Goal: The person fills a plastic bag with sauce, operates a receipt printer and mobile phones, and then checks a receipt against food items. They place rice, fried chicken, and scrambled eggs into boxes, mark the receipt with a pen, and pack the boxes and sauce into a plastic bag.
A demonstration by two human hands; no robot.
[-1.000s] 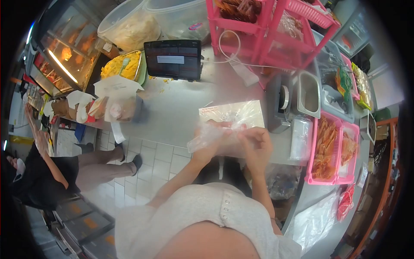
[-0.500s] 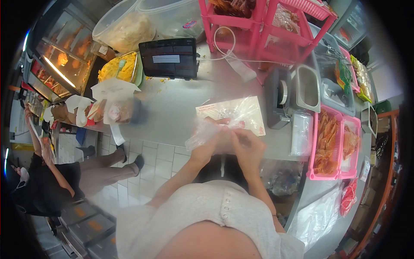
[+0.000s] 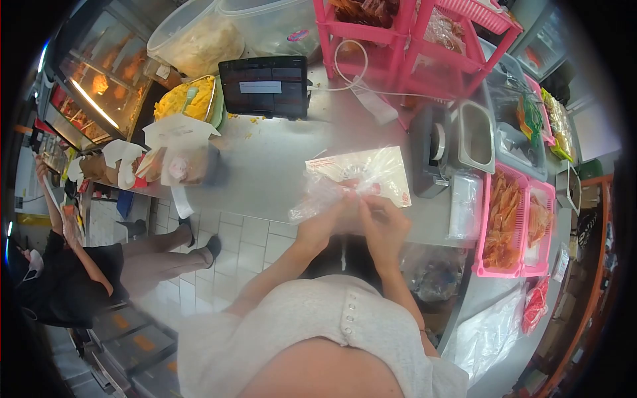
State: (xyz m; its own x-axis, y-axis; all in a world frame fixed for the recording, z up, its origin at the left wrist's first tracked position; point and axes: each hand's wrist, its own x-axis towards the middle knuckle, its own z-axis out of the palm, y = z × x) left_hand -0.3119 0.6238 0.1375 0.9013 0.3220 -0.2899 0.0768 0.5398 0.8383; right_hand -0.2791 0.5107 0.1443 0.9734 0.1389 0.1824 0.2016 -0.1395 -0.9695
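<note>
A clear plastic bag [image 3: 310, 200] is gathered between my two hands at the front edge of the metal counter. My left hand [image 3: 325, 222] is closed on it, the bag bunching out past the fingers on the left. My right hand [image 3: 383, 222] pinches the plastic close beside the left fingertips. Just beyond the fingers lies a cream-coloured printed paper packet [image 3: 393, 174], flat on the counter and partly covered by the plastic. Whether anything is inside the bag I cannot make out.
A dark tablet [image 3: 264, 87] stands at the back, beside a tray of yellow food [image 3: 174, 103]. On the right are a grey device [image 3: 424, 149], a steel container [image 3: 472, 136] and pink baskets [image 3: 488, 247]. A pink rack [image 3: 406, 50] rises behind. Another person [image 3: 79, 282] is at left.
My hands have stayed in nearly the same place, with the fingers shifting slightly on the plastic bag. The whole view has moved a little.
</note>
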